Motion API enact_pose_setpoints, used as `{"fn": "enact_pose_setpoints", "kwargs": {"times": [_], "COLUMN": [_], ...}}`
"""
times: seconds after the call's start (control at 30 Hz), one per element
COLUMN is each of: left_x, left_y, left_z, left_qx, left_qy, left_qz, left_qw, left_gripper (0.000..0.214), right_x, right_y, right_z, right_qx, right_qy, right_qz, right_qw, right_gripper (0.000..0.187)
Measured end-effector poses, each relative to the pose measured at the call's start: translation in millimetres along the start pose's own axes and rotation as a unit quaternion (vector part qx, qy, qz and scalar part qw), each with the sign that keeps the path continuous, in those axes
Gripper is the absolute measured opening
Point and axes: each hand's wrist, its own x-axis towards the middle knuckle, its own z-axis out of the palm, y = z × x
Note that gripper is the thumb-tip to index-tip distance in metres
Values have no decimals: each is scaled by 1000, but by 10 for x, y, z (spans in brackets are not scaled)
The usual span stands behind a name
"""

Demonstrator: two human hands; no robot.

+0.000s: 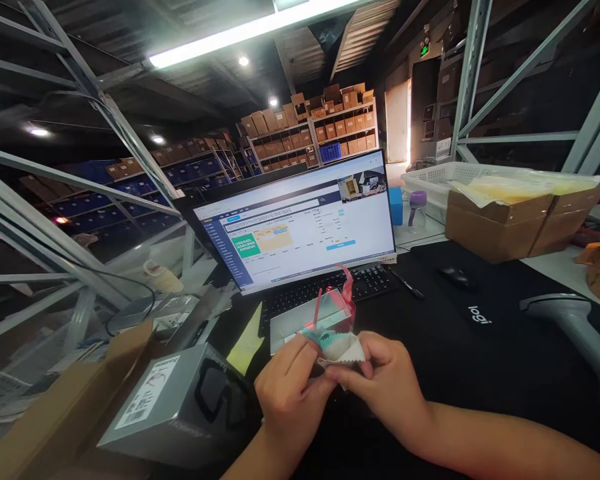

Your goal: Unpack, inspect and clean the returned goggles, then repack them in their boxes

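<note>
My left hand (289, 393) and my right hand (386, 385) meet low in the middle of the view, above a black desk mat (480, 347). Both pinch a small clear plastic bag (336, 319) with a red sealing strip. Inside the bag lie a teal item and a white cloth with a zigzag edge (345, 348). The fingers of both hands are closed on the bag's lower part. The bag hangs just in front of a black keyboard (330, 288).
A monitor (300, 223) showing a web form stands behind the keyboard. A grey boxed product (175, 400) and brown cartons lie at the left. A mouse (456, 277), a pen, a barcode scanner (575, 320), cardboard boxes (510, 220) and a white basket sit right. Warehouse shelving fills the background.
</note>
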Motion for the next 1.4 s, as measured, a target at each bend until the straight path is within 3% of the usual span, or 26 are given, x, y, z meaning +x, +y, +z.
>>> {"fn": "enact_pose_setpoints", "kwargs": {"times": [0.2, 0.33, 0.47, 0.57, 0.7, 0.8, 0.87, 1.0, 1.07, 1.17, 1.3, 1.37, 1.4], "left_x": [-21, 4, 20, 14, 15, 18, 6, -53, -73, -56, 26, 59, 69], "left_y": [40, 76, 48, 29, 62, 91, 92, 66, 68, 119, 169, 122, 83], "left_z": [19, 32, 14, 7, 14, 11, 11, 33, 48, 61, 42, -9, -49], "left_qx": [44, 71, 35, 18, 26, 29, 27, 25, 43, 70, 60, 56, 67], "left_qy": [11, 4, -15, -13, -12, -20, -22, -10, 11, 19, -55, -92, -98], "left_qz": [10, 29, 72, 105, 93, 55, 37, -4, 3, 19, -7, 1, 4], "left_qw": [999, 997, 997, 994, 995, 998, 999, 1000, 999, 997, 997, 994, 993], "left_gripper": [9, 10, 6, 15, 9, 9, 5, 18, 19, 6, 68, 73, 62], "right_x": [22, 39, 167, 338, 446, 333, 197, -13, -13, 111, 304, 354, 370], "right_y": [11, -16, -121, -185, -189, -173, -147, -46, -18, -73, -213, -239, -235], "right_z": [-25, -60, -198, -342, -407, -309, -205, -50, -47, -142, -311, -355, -369], "right_qx": [-67, -80, 8, 124, 179, 54, -54, -218, -245, -181, -53, -27, -30], "right_qy": [31, 26, -16, -13, 22, 54, 61, 14, -15, -49, 41, 74, 71], "right_qz": [-106, -125, -13, 83, 121, 57, -35, -262, -301, -267, -134, -77, -62], "right_qw": [992, 989, 1000, 989, 976, 995, 996, 940, 921, 945, 989, 994, 995], "right_gripper": [58, 56, 56, 59, 64, 58, 55, 51, 49, 53, 56, 54, 53]}}
